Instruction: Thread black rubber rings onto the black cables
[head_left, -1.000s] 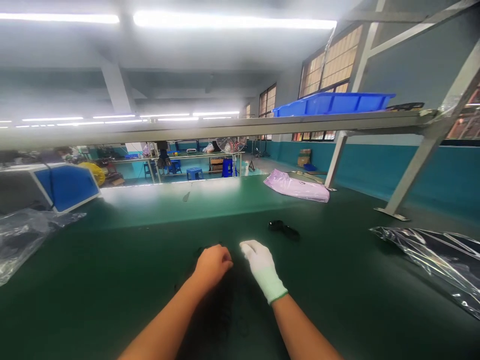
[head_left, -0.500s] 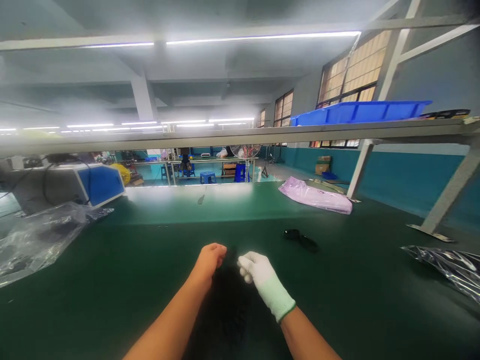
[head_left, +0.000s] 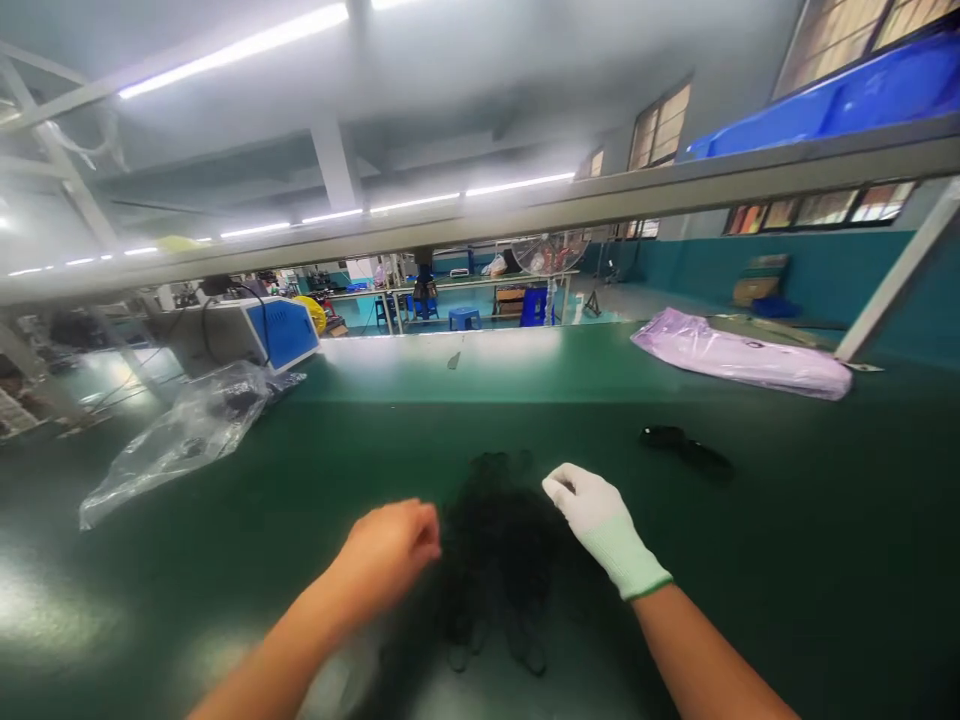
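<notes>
A dark heap of thin black looped bands (head_left: 495, 540) lies on the green tabletop (head_left: 300, 510), blurred, with small loops showing at its near and far ends. Just left of the heap is my bare left hand (head_left: 397, 545), its fingers curled closed and smeared by motion; whatever they hold is hidden. At the heap's right edge, my right hand (head_left: 589, 505) wears a white glove with a pale green cuff. Its thumb and fingertips are pinched together, and I cannot make out what is between them.
A black object (head_left: 684, 447) lies to the right, with a pink plastic-wrapped bundle (head_left: 739, 355) behind it. Clear plastic film (head_left: 195, 425) and a blue-and-grey machine (head_left: 281, 330) are at left. A shelf beam (head_left: 480, 215) crosses above, carrying a blue tray (head_left: 832, 100).
My hands have moved apart, the left toward the left and nearer me, the right to the right. More of the black heap shows between them. The view has tilted and turned left.
</notes>
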